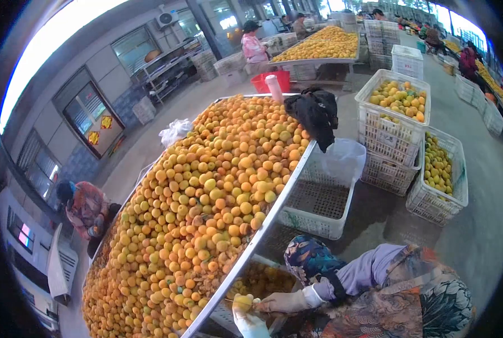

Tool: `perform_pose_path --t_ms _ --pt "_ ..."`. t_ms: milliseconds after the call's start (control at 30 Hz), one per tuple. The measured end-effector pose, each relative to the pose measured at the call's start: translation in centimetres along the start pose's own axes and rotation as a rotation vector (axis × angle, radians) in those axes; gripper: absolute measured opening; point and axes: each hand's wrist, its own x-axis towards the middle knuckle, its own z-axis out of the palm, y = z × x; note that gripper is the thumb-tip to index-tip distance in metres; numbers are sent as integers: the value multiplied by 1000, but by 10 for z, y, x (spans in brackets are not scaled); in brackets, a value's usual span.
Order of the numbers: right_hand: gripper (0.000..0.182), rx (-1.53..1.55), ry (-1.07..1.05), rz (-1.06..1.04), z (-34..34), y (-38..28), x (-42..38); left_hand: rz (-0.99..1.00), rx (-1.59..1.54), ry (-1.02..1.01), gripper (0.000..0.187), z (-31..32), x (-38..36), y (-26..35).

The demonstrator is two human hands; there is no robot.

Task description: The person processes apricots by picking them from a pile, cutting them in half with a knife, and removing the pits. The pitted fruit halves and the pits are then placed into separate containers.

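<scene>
My left hand [249,325], in a white glove, is closed around a yellow apricot [242,302] at the bottom of the view. From the right, my right hand [282,302] meets the apricot with its fingers pinched together at the fruit's side. Whatever those fingers grip is too small to make out. Just beyond both hands, a crate [220,319] under the table edge holds orange fruit pieces. A large heap of apricots [206,197] covers the metal-rimmed table [274,222] to the left of my hands.
A white crate [341,217] with a plastic liner stands beside the table. Stacked crates [389,135] and another fruit-filled crate [440,197] are at right. A black bag [316,112] and pink bottle [274,88] sit at the far end. Another person [85,208] sits across the table.
</scene>
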Motion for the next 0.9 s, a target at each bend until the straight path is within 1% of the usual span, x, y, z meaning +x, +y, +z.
perform_pose_path --t_ms 33,100,133,167,233,267,300,333,367,400,433,467,500,567,600,633,667,700,733,800,833,867,900 --pt "37 31 31 -39 1 2 0 -74 -50 -3 30 -1 2 -3" --pt "38 10 44 -65 2 10 -4 -118 -55 -18 28 -4 2 -6" --pt "45 30 37 -61 4 1 -13 -158 -65 -19 27 -5 0 -6" --pt "45 31 39 -61 3 -13 -21 -160 -64 -20 27 -6 -1 -6" --pt "46 32 -55 167 0 -41 -30 -78 177 -80 24 -12 -1 -3" --pt "46 34 -51 165 -3 -48 -31 -38 297 -113 23 -10 -1 -1" --pt "45 30 -59 198 -4 -53 -31 63 372 -114 21 -8 -5 3" --pt "44 25 -68 232 -3 -57 -29 64 374 -114 21 0 -5 8" --pt "39 -278 -147 211 -12 -52 -17 79 378 -90 22 8 -4 13" --pt "39 -278 -148 211 -7 -30 -1 94 381 -68 24 12 -3 16" --pt "40 -38 9 -67 11 -2 16 -27 69 11 33 10 5 9" --pt "44 202 165 -342 19 25 29 -27 67 12 33 8 5 4" --pt "45 -55 67 -237 13 -19 -8 -62 -19 -34 38 11 3 1" --pt "46 -82 64 -234 10 -11 -10 -138 -158 -138 44 7 5 -2" --pt "48 -106 68 -226 9 -6 -10 -147 -155 -137 44 3 4 -5" --pt "52 -15 40 19 5 -8 -4 -144 -168 -123 42 6 1 -1" --pt "52 -15 41 18 3 -8 -1 -135 -184 -109 39 7 1 0" --pt "53 37 31 97 0 -9 0 -174 -53 -38 33 1 3 0" --pt "54 88 18 179 -1 -19 -4 -175 -52 -34 33 0 5 0" --pt "55 63 -11 222 -1 -36 -11 182 449 -167 28 2 8 3" --pt "54 64 0 186 -1 -38 -11 -28 81 -105 28 9 9 10" --pt "53 66 12 149 -1 -38 -11 -29 79 -106 28 19 9 15" --pt "53 67 12 154 2 -33 -11 -109 -17 -51 28 27 7 18"
